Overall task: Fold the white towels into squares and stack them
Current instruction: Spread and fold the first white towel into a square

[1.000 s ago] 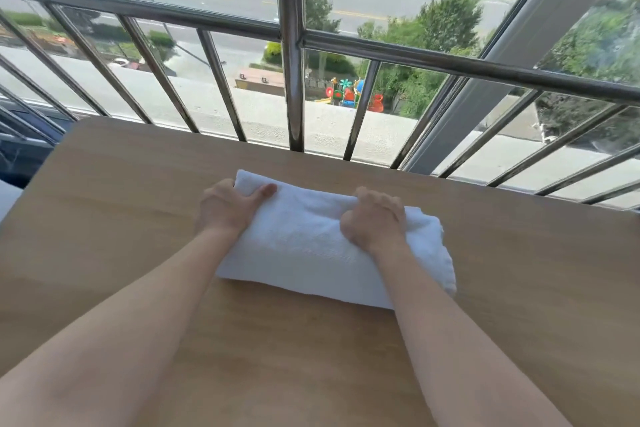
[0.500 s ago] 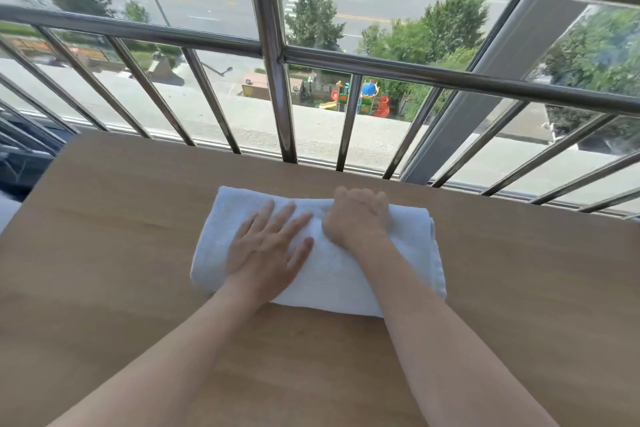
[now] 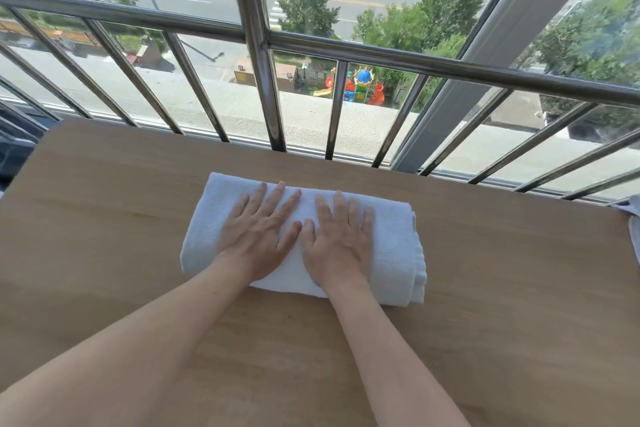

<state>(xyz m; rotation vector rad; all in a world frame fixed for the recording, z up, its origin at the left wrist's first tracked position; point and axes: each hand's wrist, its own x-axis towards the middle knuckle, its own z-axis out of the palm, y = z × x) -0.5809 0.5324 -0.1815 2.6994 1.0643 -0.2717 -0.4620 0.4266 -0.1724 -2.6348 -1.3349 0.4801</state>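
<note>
A white towel (image 3: 394,246), folded into a thick oblong with layered edges at its right end, lies on the wooden table (image 3: 104,218) near the far edge. My left hand (image 3: 259,236) lies flat on its middle with the fingers spread. Beside it, my right hand (image 3: 341,239) presses flat on the towel too, fingers straight. The two hands almost touch at the thumbs. Neither hand grips the cloth.
A steel railing (image 3: 263,45) and window run along the table's far edge. A bit of another white cloth (image 3: 635,218) shows at the right edge of the table.
Both hands went from curled on the towel to flat on top. The left opened first and slid to the middle; the right then flattened beside it.
</note>
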